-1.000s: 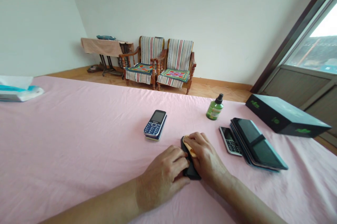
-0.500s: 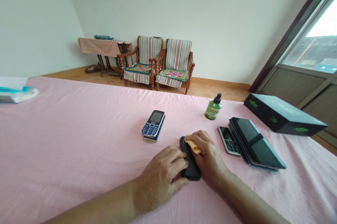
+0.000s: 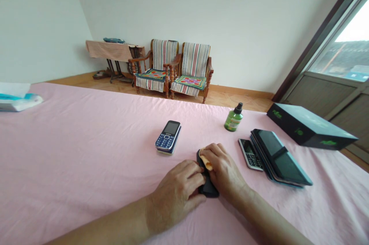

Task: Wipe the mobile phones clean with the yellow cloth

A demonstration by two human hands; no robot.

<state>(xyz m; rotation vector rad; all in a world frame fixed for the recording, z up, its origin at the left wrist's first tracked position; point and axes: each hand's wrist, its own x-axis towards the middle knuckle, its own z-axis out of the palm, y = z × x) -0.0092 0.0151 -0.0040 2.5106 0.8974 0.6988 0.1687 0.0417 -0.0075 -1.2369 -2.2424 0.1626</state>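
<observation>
A black mobile phone (image 3: 208, 189) lies back side up on the pink cloth, between my two hands. My left hand (image 3: 181, 191) grips its left edge, fingers on the back and thumb near the lower end. In my right hand (image 3: 223, 166) is a folded yellow cloth (image 3: 206, 161), pressed onto the phone's upper part and covering it. Beyond my left hand, a blue keypad phone (image 3: 167, 136) rests on top of another phone. Right of my right hand lies a silver and black keypad phone (image 3: 251, 155), beside a stack of dark tablets or large phones (image 3: 279, 156).
A green spray bottle (image 3: 233, 117) with a black top stands beyond my right hand. The black box (image 3: 308, 126) with green lettering sits at the table's right edge. A tissue pack (image 3: 20, 102) lies far left. Two wooden armchairs (image 3: 190, 68) stand past the pink-covered table (image 3: 86, 141).
My right hand has slid slightly left with the yellow cloth across the phone's upper part, hiding more of it. My left hand stays in place on the phone.
</observation>
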